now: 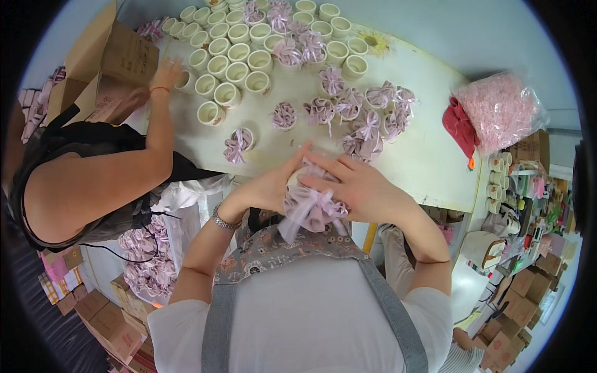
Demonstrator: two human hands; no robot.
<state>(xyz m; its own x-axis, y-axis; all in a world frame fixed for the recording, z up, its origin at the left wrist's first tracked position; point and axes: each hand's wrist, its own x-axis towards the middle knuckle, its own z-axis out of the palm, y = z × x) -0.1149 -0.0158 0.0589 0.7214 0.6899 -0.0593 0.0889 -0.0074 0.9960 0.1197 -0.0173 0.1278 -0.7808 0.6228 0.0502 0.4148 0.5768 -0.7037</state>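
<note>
My left hand [273, 186] and my right hand [354, 189] are wrapped round a cream cup with a lilac ribboned pouch [314, 208] in front of my body, just past the table's near edge. The left hand grips its side; the right hand's fingers lie across it, hiding much of the cup. Beyond my hands, lilac pouches [367, 124] with bows sit in cream cups, some grouped at the middle right, one [238, 146] apart to the left. Several rows of cream cups [237, 74], some empty, some with pouches, fill the back of the white table [423, 180].
At left a co-worker's hand [166, 74] is by the cups and an open cardboard box [124, 56]. A bag of pink filler [500, 109] and a red cloth [457, 127] lie at right. Bundled lilac pouches [146, 261] are below at left; stacked boxes [522, 292] stand lower right.
</note>
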